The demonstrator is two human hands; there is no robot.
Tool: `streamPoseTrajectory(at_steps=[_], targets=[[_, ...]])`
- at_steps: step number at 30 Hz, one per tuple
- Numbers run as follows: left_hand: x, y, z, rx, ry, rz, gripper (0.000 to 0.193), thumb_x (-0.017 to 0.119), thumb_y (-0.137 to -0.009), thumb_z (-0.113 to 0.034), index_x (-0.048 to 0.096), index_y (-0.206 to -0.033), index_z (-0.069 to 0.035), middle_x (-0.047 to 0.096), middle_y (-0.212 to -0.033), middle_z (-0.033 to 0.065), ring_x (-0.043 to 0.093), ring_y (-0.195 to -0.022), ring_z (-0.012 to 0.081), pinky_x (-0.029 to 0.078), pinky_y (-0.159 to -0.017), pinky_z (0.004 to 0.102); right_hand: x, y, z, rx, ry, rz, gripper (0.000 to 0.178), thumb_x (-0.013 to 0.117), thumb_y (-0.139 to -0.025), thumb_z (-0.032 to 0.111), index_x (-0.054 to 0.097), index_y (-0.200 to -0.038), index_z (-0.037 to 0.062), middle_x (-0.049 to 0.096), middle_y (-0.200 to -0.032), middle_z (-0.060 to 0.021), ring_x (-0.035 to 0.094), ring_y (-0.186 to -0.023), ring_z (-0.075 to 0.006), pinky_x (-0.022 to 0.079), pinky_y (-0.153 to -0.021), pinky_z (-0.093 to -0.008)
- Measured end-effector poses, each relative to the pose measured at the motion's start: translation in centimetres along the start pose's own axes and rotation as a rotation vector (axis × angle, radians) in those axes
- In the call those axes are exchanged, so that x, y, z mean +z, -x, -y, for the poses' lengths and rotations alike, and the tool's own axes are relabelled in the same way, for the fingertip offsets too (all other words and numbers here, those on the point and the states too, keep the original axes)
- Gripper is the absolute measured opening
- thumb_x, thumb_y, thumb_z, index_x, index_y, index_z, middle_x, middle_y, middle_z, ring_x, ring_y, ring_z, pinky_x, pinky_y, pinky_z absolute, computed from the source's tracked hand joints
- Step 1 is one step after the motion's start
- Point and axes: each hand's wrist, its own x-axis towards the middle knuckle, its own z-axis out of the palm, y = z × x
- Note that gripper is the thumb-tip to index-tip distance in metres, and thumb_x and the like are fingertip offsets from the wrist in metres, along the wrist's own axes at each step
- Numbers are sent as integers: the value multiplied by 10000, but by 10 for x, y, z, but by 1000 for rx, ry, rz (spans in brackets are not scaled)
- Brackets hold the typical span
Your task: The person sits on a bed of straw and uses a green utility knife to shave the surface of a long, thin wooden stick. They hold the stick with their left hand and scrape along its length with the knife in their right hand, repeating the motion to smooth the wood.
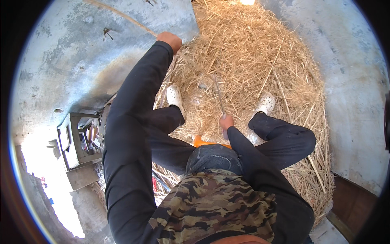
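Observation:
My left hand (170,42), reached far forward beside the grey wall, is closed in a fist round a long tan strand (124,15). The strand looks like a stalk or a straw rope and runs up and left from the fist. Low between my knees, my right hand (226,122) is wrapped round the near end of a thin dark rod (219,94). That rod points away from me over the straw, and its far end is blurred against it. Loose dry straw (248,44) spreads round my feet, which are in white clogs (174,96).
An orange seat edge (201,141) shows beneath me. Concrete walls rise at left (61,61) and right (345,81). A wooden frame (77,140) with clutter stands at the left, near a bright opening. Brown boards (353,207) lie at the lower right.

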Motion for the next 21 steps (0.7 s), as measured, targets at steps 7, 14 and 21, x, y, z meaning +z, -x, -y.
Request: streamPoseTrajectory(at_steps=[7,14,21], targets=[[-1,-2,1,-50,54,18,157,651,-815,-198,723,-933,-125,701,-918,108,667,-905,304,529,-757,421,-22,-8,37,-31,-70,-34,293,649,-728,139,623,-967,-29,664,-852,-221,662,-802,-363,497,-719,-439],[-1,8,0,-47,39,32,157,654,-809,-188,722,-931,-117,700,-916,117,667,-903,303,529,-754,417,17,-23,-47,11,113,-52,187,650,-731,150,628,-832,-6,643,-704,-179,659,-662,-311,508,-620,-408],[16,31,6,-45,59,85,169,661,-820,-222,715,-932,-107,697,-928,118,667,-889,300,525,-741,413,-8,-3,39,-272,-51,-283,237,641,-728,155,625,-901,-6,644,-735,-191,654,-686,-326,493,-628,-407]])
